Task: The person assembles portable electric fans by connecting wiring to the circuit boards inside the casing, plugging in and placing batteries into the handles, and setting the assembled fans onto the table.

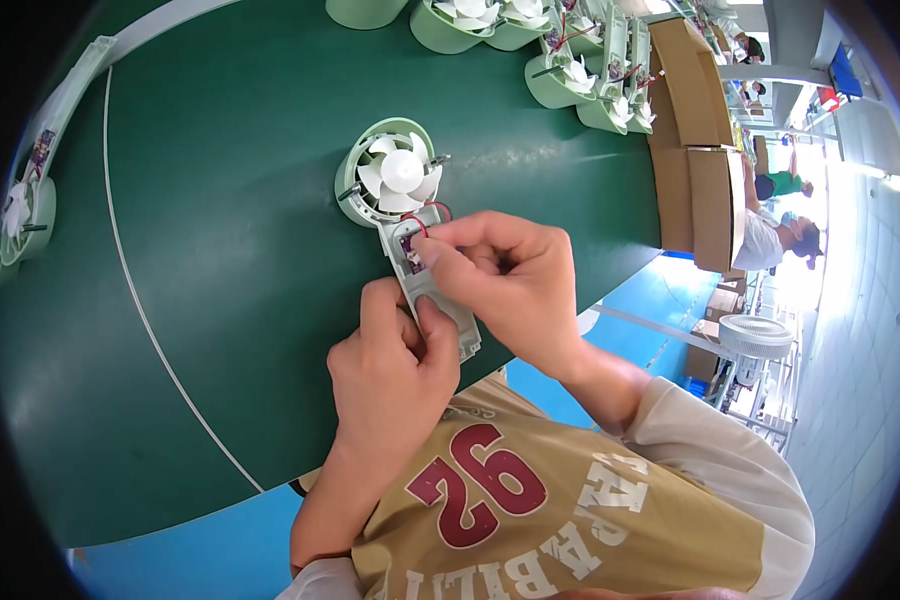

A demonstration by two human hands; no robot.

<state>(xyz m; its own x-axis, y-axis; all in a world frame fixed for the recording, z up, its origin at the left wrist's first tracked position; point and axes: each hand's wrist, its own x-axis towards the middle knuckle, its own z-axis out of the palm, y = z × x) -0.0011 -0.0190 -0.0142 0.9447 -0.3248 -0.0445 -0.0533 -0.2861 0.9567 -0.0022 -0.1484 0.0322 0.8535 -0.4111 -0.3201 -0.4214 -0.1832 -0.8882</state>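
Observation:
A pale green handheld fan housing (400,265) lies on the green table, its handle pointing toward me. White blades (402,172) sit inside its round head. My left hand (395,355) grips the handle between thumb and fingers near its lower end. Over the handle's open upper part, my right hand (505,275) pinches with thumb and forefinger at a small purple circuit board (410,255). A thin red wire (440,207) loops from the fan head to the board beside the fingertips. What exactly lies between those fingertips is hidden.
Several similar fan units (570,75) stand at the far right of the green table (240,250), next to cardboard boxes (705,200). Another fan unit (32,220) is at the far left. Beyond the table are a white standing fan (757,338) and a seated person (770,240).

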